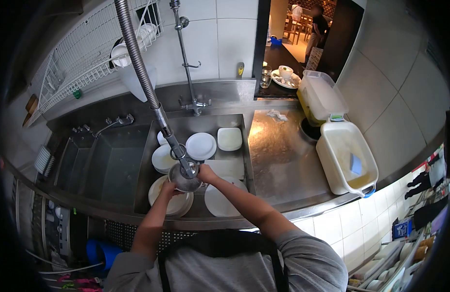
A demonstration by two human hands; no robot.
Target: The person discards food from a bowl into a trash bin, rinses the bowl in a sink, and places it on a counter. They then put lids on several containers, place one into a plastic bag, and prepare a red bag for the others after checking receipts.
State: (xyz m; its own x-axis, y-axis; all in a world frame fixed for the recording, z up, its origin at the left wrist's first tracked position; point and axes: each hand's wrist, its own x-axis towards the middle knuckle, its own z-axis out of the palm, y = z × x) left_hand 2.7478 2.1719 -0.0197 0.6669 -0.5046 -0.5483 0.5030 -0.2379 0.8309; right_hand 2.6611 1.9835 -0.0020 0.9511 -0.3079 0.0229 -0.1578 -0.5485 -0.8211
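Together, left hand (172, 188) and right hand (205, 173) flank the held bowl (185, 184).

grey short-sleeved shirt (215, 272), black straps (279, 265)

From where I stand, the sink (123, 170) is smooth grey metal, and the counter (288, 165) is metal too, its glossy top catching a warm glare. The hose (137, 53) is ribbed, shiny metal; the tap (195, 105) looks chromed. The plates (200, 145) are smooth and white with a soft gloss, and the bowl (186, 184) looks like duller grey metal. The tub (329, 163) is smooth plastic, the box (327, 92) translucent plastic. The wall tiles (237, 29) look glazed; the shirt (307, 258) is matt grey cloth.
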